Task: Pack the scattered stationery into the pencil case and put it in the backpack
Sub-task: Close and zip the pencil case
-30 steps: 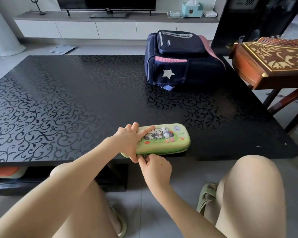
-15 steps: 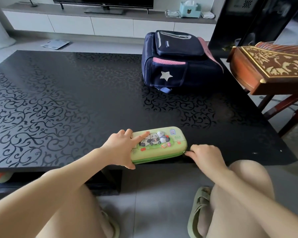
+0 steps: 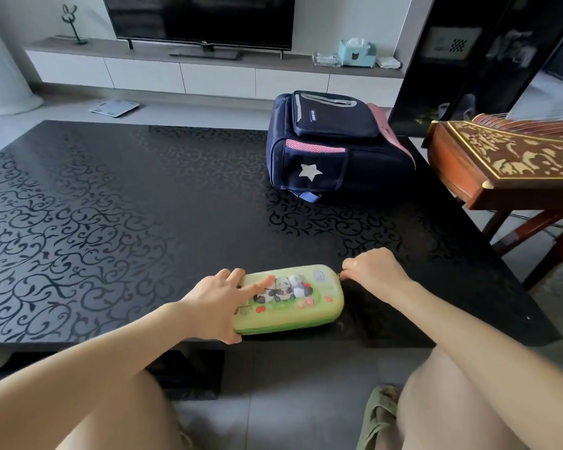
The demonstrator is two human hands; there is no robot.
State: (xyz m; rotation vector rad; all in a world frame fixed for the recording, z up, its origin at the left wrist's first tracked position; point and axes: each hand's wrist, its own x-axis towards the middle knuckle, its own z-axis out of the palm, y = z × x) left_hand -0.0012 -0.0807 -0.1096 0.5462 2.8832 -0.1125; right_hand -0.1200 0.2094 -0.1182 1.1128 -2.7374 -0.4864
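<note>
Black scroll-patterned worktop carries the green pencil case at its near edge. Left hand presses flat-fingered on the lid, and right hand pinches the zip pull at its right end. Zipping looks to be the step in hand. Next, the case must be lifted to the backpack at the far side.

Green panda-print pencil case, navy backpack with pink trim, black scroll-patterned table

Arms and legs are bare, and 1 foot wears an olive-green strapped sandal.
</note>
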